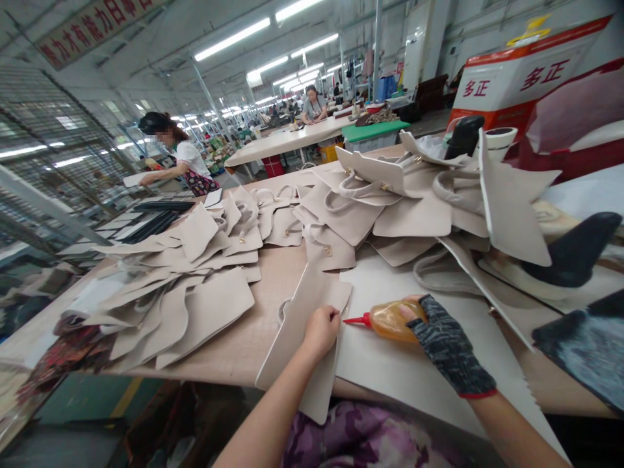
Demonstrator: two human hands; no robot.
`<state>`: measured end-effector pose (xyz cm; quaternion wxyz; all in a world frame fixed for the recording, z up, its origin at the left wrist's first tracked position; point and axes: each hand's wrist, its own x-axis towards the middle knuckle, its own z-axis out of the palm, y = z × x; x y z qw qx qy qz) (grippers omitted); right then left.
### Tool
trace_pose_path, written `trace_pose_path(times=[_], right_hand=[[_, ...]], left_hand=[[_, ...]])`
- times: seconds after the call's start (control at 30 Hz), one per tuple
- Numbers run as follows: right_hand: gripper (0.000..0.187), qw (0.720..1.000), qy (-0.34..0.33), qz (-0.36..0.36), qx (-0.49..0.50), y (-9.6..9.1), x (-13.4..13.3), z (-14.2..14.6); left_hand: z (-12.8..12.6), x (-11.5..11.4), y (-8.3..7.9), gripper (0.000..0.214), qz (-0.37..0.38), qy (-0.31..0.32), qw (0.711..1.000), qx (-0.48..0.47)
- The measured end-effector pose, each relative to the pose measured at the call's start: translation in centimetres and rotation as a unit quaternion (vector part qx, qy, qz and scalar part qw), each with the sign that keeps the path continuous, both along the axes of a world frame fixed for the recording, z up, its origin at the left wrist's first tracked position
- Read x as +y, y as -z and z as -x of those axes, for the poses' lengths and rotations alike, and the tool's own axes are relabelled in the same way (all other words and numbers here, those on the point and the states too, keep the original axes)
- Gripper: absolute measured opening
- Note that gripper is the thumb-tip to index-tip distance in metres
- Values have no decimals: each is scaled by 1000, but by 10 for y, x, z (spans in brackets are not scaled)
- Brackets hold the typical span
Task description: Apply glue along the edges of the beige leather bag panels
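My left hand (320, 331) presses on a beige leather bag panel (305, 344), its fingers curled near the panel's upper edge. My right hand (441, 335), in a dark knit fingerless glove, grips an orange squeeze bottle (394, 322) lying almost flat. The bottle's red nozzle (355, 319) points left, its tip close to the panel's right edge and apparently not touching it. A white board (400, 374) lies under the bottle and my right wrist.
Heaps of beige panels, some with handles and gold studs, cover the tan table (258, 331) left and ahead. Dark forms (575, 244) lie at right beside a red-and-white box (526, 78). A co-worker (180, 153) stands at far left; further people sit at distant tables.
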<state>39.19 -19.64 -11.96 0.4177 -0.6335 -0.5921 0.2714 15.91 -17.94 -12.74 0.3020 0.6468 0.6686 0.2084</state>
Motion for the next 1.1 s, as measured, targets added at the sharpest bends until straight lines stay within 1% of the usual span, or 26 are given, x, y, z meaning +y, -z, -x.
trace_pose_path(times=[0.2, 0.43, 0.57, 0.7, 0.8, 0.97, 1.03, 1.1], right_hand=[[38, 1000, 3, 3, -8, 7, -16, 2], [32, 999, -28, 19, 5, 11, -39, 4], [35, 998, -24, 46, 31, 7, -49, 9], [32, 996, -46, 56, 51, 0, -58, 14], [32, 995, -53, 70, 52, 1, -64, 14], [33, 992, -59, 87, 70, 12, -72, 16], [33, 991, -61, 92, 77, 12, -73, 18], [33, 990, -62, 96, 87, 8, -70, 17]], left_hand=[[1, 0, 2, 24, -3, 7, 1000, -9], [2, 0, 5, 25, -1, 3, 1000, -9], [1, 0, 3, 25, 3, 2, 1000, -9], [1, 0, 1, 26, 7, 4, 1000, -11], [1, 0, 3, 26, 7, 2, 1000, -10], [2, 1, 5, 25, 7, 5, 1000, -8], [2, 1, 5, 25, 7, 6, 1000, -6], [2, 1, 5, 25, 8, 7, 1000, -5]])
